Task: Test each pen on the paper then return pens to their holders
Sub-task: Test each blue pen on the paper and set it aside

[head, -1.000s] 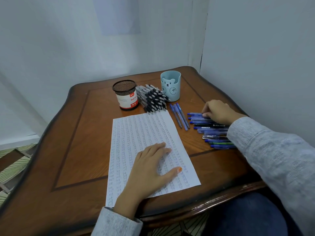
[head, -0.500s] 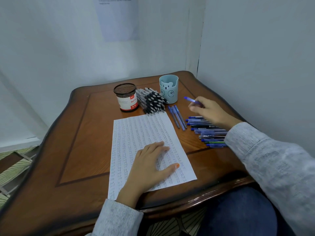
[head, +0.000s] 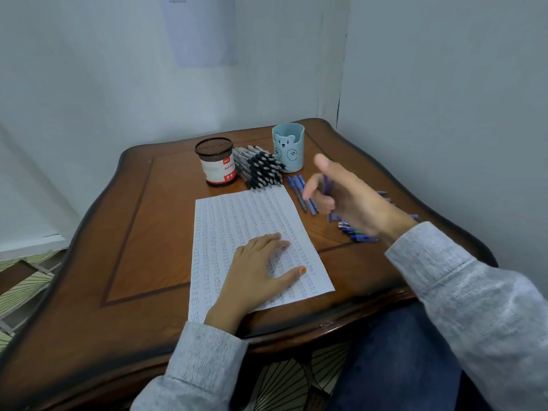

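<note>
Right hand [head: 350, 200], centre-right, loosely pinches a blurred blue pen [head: 327, 185]: risk of dropping it among the loose pens [head: 357, 232]. Left hand [head: 258, 271], spread flat, pins the paper [head: 237, 218]; lifting it risks the sheet sliding.

Views: one, head-worn, wide-angle.
Position: above the near edge of the dark brown carved wooden table [head: 142, 232], over the person's lap.
Facing: forward and down, toward the corner where two pale grey walls [head: 89, 84] meet.
Range: close. Grey knit sleeves [head: 204, 360] enter from the bottom edge. The left hand [head: 261, 268] lies mid-frame. The right hand [head: 350, 200], pinching a blue pen [head: 327, 185], is held up nearer the lens, blurred.
Coverage: whole tabletop, with green patterned floor [head: 23, 286] at lower left. Straight lines bow toward the frame edges.
</note>
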